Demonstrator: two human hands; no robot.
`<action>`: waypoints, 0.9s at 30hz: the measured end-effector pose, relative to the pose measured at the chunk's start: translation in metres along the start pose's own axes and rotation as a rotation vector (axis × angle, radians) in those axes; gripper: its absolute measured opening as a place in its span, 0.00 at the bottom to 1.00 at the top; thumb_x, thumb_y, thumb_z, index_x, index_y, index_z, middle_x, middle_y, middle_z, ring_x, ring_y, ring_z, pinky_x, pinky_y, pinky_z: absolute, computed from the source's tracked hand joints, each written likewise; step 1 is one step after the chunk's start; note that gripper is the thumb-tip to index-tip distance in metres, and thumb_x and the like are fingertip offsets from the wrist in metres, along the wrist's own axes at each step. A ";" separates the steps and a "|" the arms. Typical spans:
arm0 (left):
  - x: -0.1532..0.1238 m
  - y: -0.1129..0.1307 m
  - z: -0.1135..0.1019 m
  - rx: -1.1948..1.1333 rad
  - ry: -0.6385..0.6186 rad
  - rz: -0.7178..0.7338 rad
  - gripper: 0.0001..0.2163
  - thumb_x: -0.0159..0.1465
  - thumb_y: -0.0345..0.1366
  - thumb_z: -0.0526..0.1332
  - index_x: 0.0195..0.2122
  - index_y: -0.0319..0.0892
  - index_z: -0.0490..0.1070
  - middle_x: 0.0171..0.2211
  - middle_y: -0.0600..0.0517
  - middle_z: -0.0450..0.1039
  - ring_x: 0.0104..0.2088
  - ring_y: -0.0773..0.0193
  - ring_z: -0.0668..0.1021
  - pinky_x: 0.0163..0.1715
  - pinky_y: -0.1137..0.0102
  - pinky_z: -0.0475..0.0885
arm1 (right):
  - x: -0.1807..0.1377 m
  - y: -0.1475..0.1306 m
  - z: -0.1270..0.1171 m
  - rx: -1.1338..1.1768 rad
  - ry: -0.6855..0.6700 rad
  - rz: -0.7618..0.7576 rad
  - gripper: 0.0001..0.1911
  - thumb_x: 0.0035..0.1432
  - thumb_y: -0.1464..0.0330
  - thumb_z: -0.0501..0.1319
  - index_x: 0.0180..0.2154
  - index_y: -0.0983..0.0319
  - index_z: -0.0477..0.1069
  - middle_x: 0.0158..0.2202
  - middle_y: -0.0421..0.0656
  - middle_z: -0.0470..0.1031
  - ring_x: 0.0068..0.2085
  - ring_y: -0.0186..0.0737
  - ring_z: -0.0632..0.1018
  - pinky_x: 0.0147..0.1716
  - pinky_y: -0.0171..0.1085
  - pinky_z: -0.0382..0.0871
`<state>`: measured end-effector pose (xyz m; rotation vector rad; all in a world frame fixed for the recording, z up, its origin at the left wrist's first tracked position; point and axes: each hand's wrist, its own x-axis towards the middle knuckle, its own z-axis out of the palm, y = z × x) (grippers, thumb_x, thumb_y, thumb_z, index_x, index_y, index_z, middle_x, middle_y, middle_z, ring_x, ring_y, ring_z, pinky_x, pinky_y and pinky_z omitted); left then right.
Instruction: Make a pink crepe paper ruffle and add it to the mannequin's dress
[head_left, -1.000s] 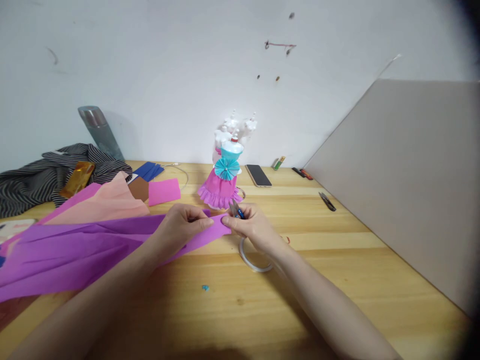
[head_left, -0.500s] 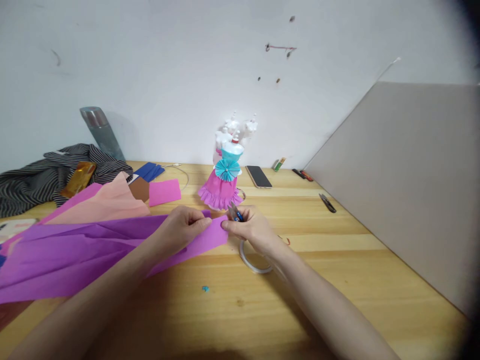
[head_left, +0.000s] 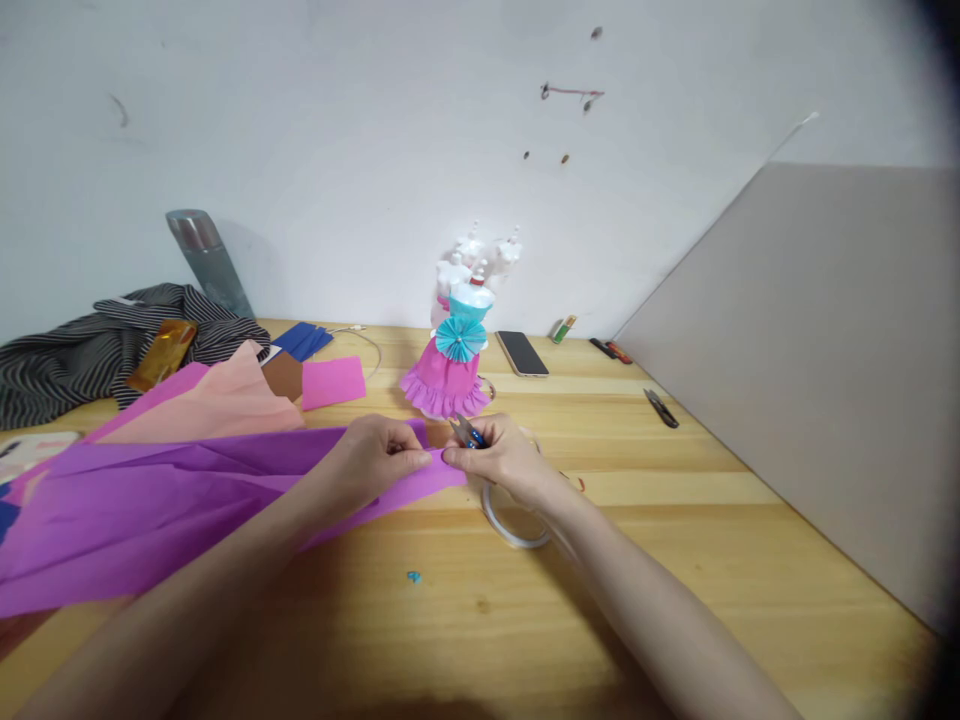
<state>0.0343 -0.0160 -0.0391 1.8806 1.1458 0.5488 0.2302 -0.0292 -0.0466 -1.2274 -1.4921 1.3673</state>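
Note:
Purple crepe paper (head_left: 225, 480) stretches from the left across the table to both hands. My left hand (head_left: 382, 450) pinches its upper edge between thumb and fingers. Close beside it, my right hand (head_left: 506, 460) pinches the paper's right end with the thumb and also holds small thread snips (head_left: 468, 434) with blue on them, blades pointing up and left. Just beyond the hands stands a small dress form (head_left: 450, 375) in a pink ruffled skirt with a turquoise pleated rosette (head_left: 460, 339). A roll of clear tape (head_left: 517, 535) lies under my right wrist.
Pink paper (head_left: 334, 383), peach paper (head_left: 210, 405) and a striped cloth (head_left: 52, 355) lie at the left. A bottle (head_left: 210, 262) leans on the wall. Farther back is a phone (head_left: 523, 354). Black snips (head_left: 661, 408) lie near the right partition. A turquoise scrap (head_left: 414, 577) is in front.
The fingertips have drawn closer together along the paper's edge, and the stretch of paper between them is shorter. The whole view has shifted slightly.

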 end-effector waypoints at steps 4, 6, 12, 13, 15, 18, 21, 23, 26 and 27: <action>0.002 -0.002 0.000 -0.064 0.010 -0.018 0.11 0.53 0.40 0.59 0.20 0.38 0.68 0.16 0.58 0.57 0.19 0.72 0.60 0.20 0.74 0.53 | 0.001 0.002 -0.002 0.044 -0.010 0.016 0.18 0.37 0.58 0.72 0.21 0.64 0.71 0.18 0.36 0.64 0.22 0.29 0.61 0.22 0.33 0.53; 0.003 -0.004 0.000 -0.079 0.026 -0.010 0.11 0.53 0.40 0.59 0.20 0.38 0.68 0.17 0.57 0.59 0.20 0.71 0.62 0.20 0.75 0.54 | 0.001 0.001 -0.004 0.066 -0.042 0.015 0.19 0.36 0.57 0.72 0.22 0.64 0.71 0.19 0.36 0.65 0.22 0.29 0.62 0.22 0.32 0.53; 0.003 -0.002 -0.003 -0.025 0.063 0.046 0.15 0.55 0.43 0.57 0.17 0.40 0.61 0.17 0.58 0.51 0.20 0.72 0.57 0.20 0.74 0.49 | 0.001 -0.003 -0.003 -0.041 -0.041 0.039 0.21 0.37 0.59 0.71 0.16 0.62 0.61 0.16 0.33 0.55 0.21 0.27 0.55 0.20 0.32 0.46; 0.003 -0.001 -0.003 -0.004 0.056 0.056 0.16 0.56 0.43 0.56 0.16 0.41 0.57 0.17 0.58 0.48 0.20 0.72 0.55 0.20 0.74 0.48 | 0.000 -0.003 -0.003 -0.049 -0.036 0.038 0.20 0.38 0.60 0.70 0.17 0.61 0.61 0.16 0.33 0.55 0.21 0.27 0.55 0.20 0.32 0.46; 0.001 0.001 -0.005 0.030 0.027 0.066 0.17 0.57 0.43 0.54 0.16 0.42 0.50 0.18 0.58 0.44 0.20 0.72 0.53 0.20 0.72 0.46 | 0.000 -0.002 -0.004 -0.066 -0.038 0.031 0.17 0.40 0.62 0.68 0.18 0.61 0.61 0.16 0.33 0.55 0.21 0.27 0.55 0.21 0.33 0.46; -0.002 0.002 -0.005 0.085 -0.041 0.070 0.16 0.57 0.40 0.52 0.17 0.43 0.46 0.19 0.58 0.43 0.21 0.72 0.52 0.21 0.71 0.45 | 0.000 0.001 -0.004 -0.090 -0.065 0.021 0.15 0.41 0.65 0.64 0.17 0.61 0.58 0.17 0.32 0.52 0.21 0.27 0.53 0.21 0.33 0.45; -0.004 0.002 -0.003 0.146 -0.059 0.063 0.13 0.55 0.37 0.52 0.17 0.42 0.50 0.19 0.57 0.46 0.21 0.71 0.53 0.22 0.71 0.46 | 0.001 0.004 -0.004 -0.085 -0.114 0.009 0.15 0.42 0.64 0.64 0.17 0.61 0.58 0.18 0.33 0.52 0.22 0.27 0.54 0.22 0.34 0.45; -0.004 0.001 -0.002 0.173 -0.050 0.049 0.11 0.55 0.38 0.52 0.18 0.41 0.55 0.19 0.57 0.47 0.21 0.71 0.55 0.22 0.71 0.46 | 0.001 0.005 -0.003 -0.089 -0.123 -0.001 0.16 0.43 0.63 0.66 0.18 0.61 0.59 0.18 0.34 0.54 0.22 0.28 0.55 0.23 0.34 0.47; -0.003 0.000 0.000 0.194 -0.046 0.042 0.11 0.56 0.39 0.52 0.19 0.40 0.60 0.19 0.57 0.49 0.22 0.70 0.57 0.23 0.71 0.47 | -0.003 0.004 0.000 -0.096 -0.091 -0.010 0.15 0.44 0.63 0.65 0.18 0.61 0.61 0.18 0.34 0.55 0.23 0.29 0.56 0.23 0.34 0.47; -0.002 -0.001 0.001 0.196 -0.047 0.042 0.11 0.56 0.39 0.51 0.20 0.39 0.61 0.20 0.57 0.49 0.22 0.70 0.58 0.23 0.71 0.47 | -0.004 0.004 0.001 -0.100 -0.068 -0.011 0.15 0.45 0.64 0.65 0.19 0.61 0.61 0.18 0.34 0.55 0.23 0.29 0.56 0.24 0.34 0.47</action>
